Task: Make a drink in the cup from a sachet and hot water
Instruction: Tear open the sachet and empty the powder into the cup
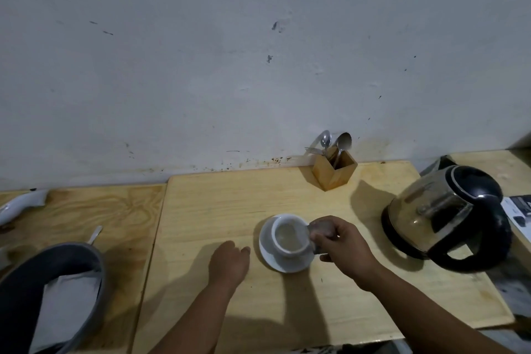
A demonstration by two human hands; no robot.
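A white cup (290, 250) stands on a white saucer (268, 256) in the middle of the wooden table; pale contents show inside it. My right hand (342, 247) is at the cup's right rim, pinching a small greyish sachet (321, 228) that tilts toward the cup's mouth. On the table just left of the saucer rests my left hand (230, 263), fingers curled under and holding nothing. A steel and black electric kettle (442, 215) sits on its base to the right, its handle toward me.
A wooden holder (334, 171) with spoons and a fork stands against the wall behind the cup. A grey bin (94, 261) with a white liner is at the lower left. Printed papers (517, 210) lie beyond the kettle.
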